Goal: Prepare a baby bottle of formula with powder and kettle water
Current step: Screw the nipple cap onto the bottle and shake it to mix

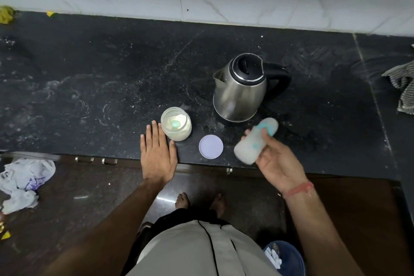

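Head view: right hand (276, 159) gripped the baby bottle (256, 140), fingers curled round it, tilted and motion-blurred, just in front of the steel kettle (240, 91). Open powder jar (176, 126) stood left-front of the kettle on the black counter (100, 78), green scoop (175, 123) inside. Jar lid (211, 147) lay flat between jar and bottle. Left hand (158, 152) lay flat, fingers straight, touching the jar's left side.

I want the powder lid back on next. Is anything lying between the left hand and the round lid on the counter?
Yes: the open powder jar stands just right of the left hand, but behind the direct line to the lid. Along the counter edge nothing visible lies between.
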